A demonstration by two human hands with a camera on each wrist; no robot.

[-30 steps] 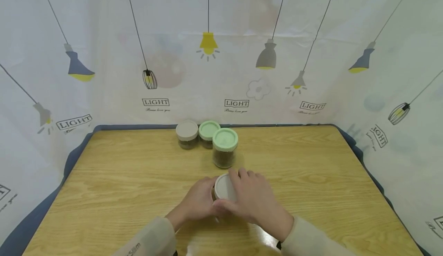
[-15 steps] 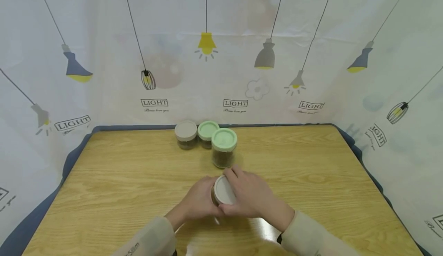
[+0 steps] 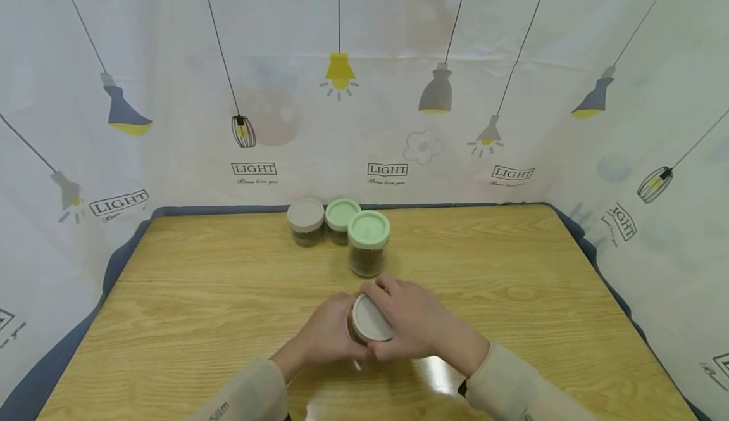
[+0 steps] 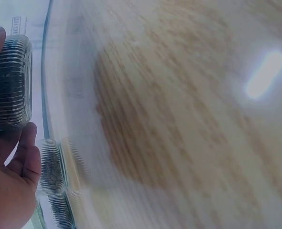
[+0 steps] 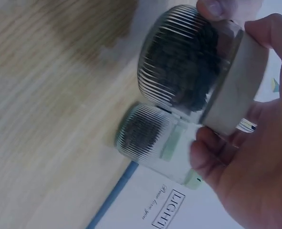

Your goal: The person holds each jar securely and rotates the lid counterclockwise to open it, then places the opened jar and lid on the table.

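Note:
A ribbed clear jar with dark contents and a beige lid is held between both hands near the table's middle. The left hand grips the jar's body from the left, its thumb on the near side. From the right, the right hand holds the lid by its rim, thumb in front and fingers curled over the far edge. In the right wrist view the lid sits on the jar's mouth. The left wrist view shows the ribbed glass between thumb and fingers, tilted.
Just beyond the hands stands a tall jar with a green lid. Behind it are a shorter green-lidded jar and a beige-lidded jar. A lamp-printed curtain borders the wooden table.
The right hand has turned slightly on the lid, its fingers drawing in and its thumb shifting right. The left hand stays around the jar. The jars behind remain in place.

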